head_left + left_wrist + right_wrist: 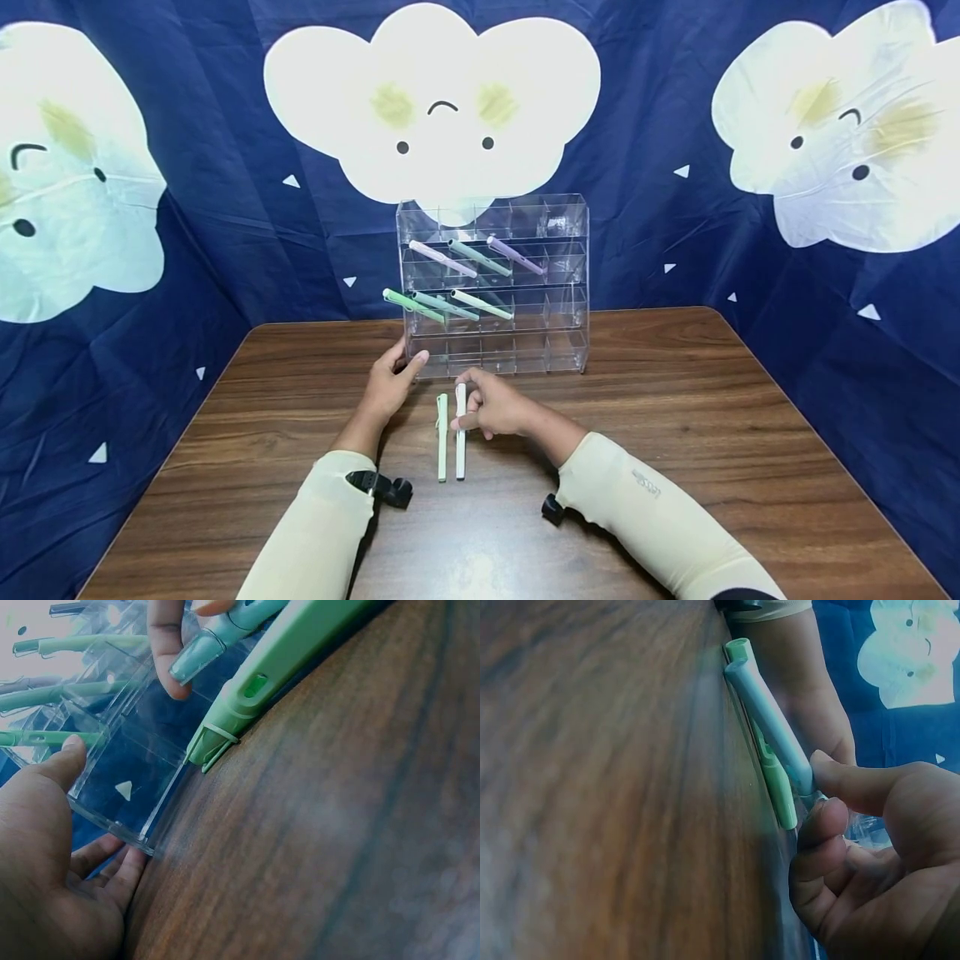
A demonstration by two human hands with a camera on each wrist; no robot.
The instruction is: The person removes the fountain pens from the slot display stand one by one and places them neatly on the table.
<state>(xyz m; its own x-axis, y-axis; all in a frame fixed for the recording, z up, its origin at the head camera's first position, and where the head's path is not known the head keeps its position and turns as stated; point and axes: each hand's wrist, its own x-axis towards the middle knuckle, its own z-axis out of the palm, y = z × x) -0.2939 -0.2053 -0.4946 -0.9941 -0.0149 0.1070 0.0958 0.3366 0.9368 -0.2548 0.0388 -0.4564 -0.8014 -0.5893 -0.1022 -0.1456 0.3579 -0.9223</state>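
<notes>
A clear tiered rack stands at the back of the table, its lower left corner held by my left hand. That hand's thumb lies along the front side and its fingers reach behind the edge. My right hand pinches a white pen between thumb and fingers near its capped end. The right wrist view shows this pen in a pale blue tint. Just left of it on the table lies a light green pen, its clip showing close up in the left wrist view.
Two tiers of the rack carry slanted pens: a pale lilac pen, a dark green one and a purple one above, several green and pale ones below. Brown wooden tabletop surrounds the rack's front. A blue cloth hangs behind.
</notes>
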